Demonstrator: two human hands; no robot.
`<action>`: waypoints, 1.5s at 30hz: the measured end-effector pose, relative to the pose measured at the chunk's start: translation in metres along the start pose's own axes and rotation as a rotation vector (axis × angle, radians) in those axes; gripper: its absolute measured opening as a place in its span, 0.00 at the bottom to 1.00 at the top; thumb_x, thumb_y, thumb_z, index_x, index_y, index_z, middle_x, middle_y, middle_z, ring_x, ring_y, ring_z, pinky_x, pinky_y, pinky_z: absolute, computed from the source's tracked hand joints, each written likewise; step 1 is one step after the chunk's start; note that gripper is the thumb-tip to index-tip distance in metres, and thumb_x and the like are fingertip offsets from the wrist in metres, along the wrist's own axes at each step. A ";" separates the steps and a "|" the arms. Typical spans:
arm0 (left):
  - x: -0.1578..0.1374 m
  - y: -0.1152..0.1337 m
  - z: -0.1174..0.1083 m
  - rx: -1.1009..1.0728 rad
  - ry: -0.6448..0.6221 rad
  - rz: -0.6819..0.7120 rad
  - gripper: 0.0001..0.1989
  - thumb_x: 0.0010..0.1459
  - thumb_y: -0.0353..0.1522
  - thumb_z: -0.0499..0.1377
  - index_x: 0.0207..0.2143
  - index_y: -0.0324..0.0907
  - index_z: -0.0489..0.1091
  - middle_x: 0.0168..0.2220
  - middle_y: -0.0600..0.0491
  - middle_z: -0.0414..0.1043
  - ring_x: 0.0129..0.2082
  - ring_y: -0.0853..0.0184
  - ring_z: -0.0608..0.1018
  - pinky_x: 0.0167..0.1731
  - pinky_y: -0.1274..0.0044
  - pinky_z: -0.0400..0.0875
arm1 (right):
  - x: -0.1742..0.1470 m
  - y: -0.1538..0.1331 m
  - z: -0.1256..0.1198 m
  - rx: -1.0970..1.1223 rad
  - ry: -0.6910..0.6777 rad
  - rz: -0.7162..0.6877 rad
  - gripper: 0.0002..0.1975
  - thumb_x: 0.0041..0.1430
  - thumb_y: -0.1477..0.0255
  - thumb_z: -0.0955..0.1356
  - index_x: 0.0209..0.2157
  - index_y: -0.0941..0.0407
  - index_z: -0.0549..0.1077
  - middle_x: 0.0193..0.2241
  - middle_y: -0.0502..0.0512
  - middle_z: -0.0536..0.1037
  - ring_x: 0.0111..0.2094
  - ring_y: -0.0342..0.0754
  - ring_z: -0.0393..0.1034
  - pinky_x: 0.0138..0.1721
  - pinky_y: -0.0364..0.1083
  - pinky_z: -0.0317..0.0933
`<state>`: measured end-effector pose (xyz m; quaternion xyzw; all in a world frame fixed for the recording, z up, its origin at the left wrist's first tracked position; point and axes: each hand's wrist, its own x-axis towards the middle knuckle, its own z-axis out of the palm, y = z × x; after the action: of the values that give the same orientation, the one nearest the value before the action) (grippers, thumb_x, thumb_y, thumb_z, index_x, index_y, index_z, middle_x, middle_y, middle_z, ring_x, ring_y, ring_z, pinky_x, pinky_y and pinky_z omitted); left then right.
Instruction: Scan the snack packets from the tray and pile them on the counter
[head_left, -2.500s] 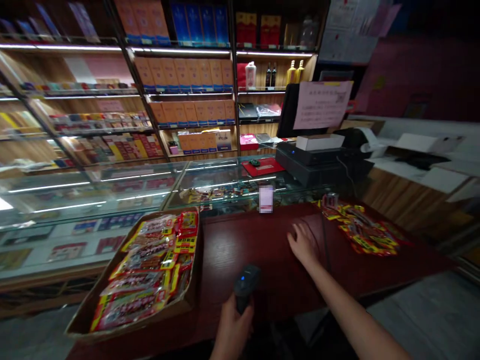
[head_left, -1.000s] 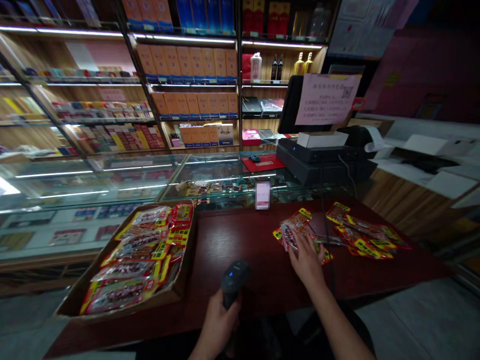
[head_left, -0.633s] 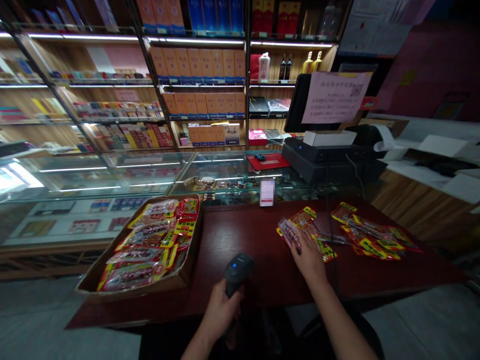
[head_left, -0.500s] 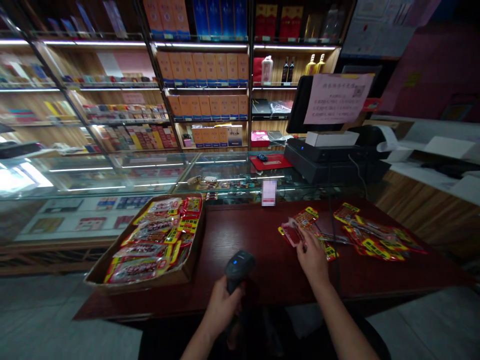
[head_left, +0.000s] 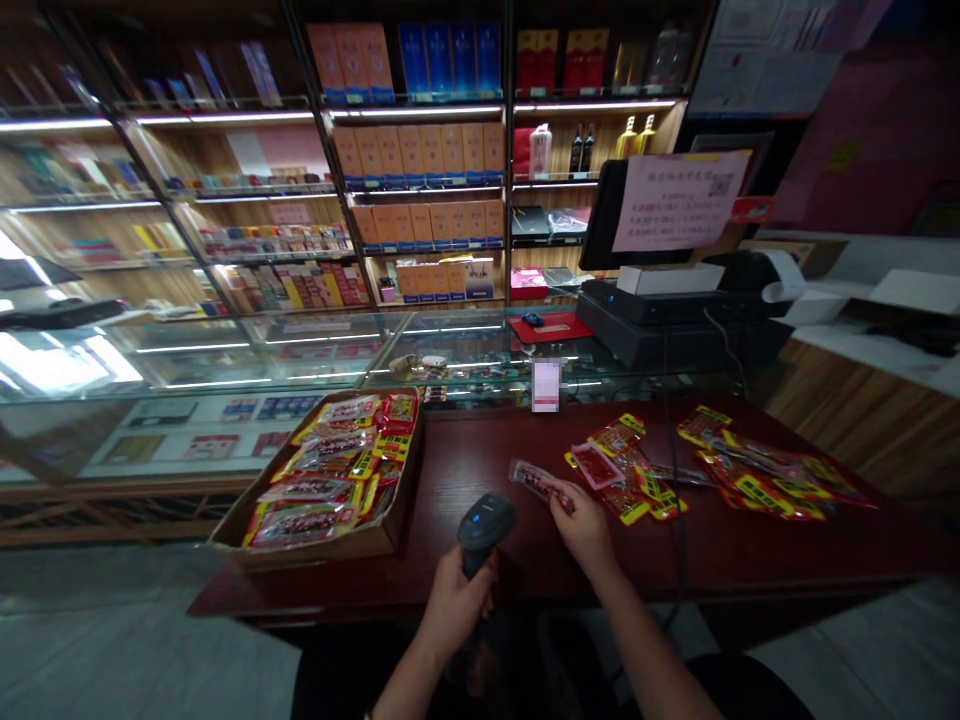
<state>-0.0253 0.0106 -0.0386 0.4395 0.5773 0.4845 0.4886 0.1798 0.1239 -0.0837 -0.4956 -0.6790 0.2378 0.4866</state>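
Cardboard box (head_left: pixel 225 528), shallow and open-topped, sits at the left end of the dark red wooden table (head_left: pixel 480 460), overhanging its corner; it is filled with glossy red and yellow snack packets (head_left: pixel 330 480) lying flat in overlapping rows. Just right of it the left hand (head_left: pixel 456 600) is wrapped tight around the grip of a matte black scanner (head_left: pixel 484 528), whose rounded head shows a small blue light and points toward the middle of the table; the grip itself is hidden inside the fist. Beside it the right hand (head_left: pixel 581 525) pinches one end of a single long, clear-fronted packet (head_left: pixel 534 478) between thumb and fingertips, held just above the tabletop ahead of the scanner. Farther right a loose heap of packets (head_left: pixel 626 475) lies near that hand, crossed by a thin black cable (head_left: pixel 675 470), and a second heap (head_left: pixel 765 470) spreads toward the right edge. Print on every wrapper is too small and dim to read. Behind the table, a small upright card (head_left: pixel 546 386) is blurred
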 end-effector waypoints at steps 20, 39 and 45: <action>0.005 -0.007 0.000 0.040 0.006 0.010 0.13 0.50 0.40 0.63 0.25 0.41 0.67 0.13 0.59 0.64 0.12 0.72 0.67 0.14 0.82 0.60 | 0.001 0.010 0.003 -0.059 0.125 0.156 0.23 0.56 0.74 0.64 0.53 0.54 0.77 0.53 0.59 0.82 0.55 0.55 0.76 0.60 0.57 0.67; 0.006 -0.013 0.004 -0.001 0.028 -0.077 0.10 0.53 0.37 0.61 0.33 0.41 0.68 0.14 0.61 0.64 0.12 0.72 0.68 0.12 0.83 0.61 | -0.001 -0.009 -0.013 0.064 0.139 0.374 0.30 0.51 0.55 0.67 0.52 0.55 0.77 0.53 0.65 0.81 0.52 0.65 0.76 0.57 0.62 0.66; 0.010 -0.015 0.005 -0.013 0.045 -0.068 0.11 0.54 0.38 0.62 0.37 0.39 0.70 0.16 0.61 0.65 0.11 0.73 0.67 0.12 0.83 0.60 | 0.021 -0.069 0.002 0.271 -0.004 0.372 0.28 0.53 0.54 0.68 0.51 0.55 0.77 0.49 0.62 0.84 0.39 0.57 0.82 0.39 0.53 0.76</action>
<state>-0.0226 0.0193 -0.0555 0.4054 0.5995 0.4813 0.4946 0.1462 0.1160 -0.0197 -0.5418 -0.5387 0.4133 0.4954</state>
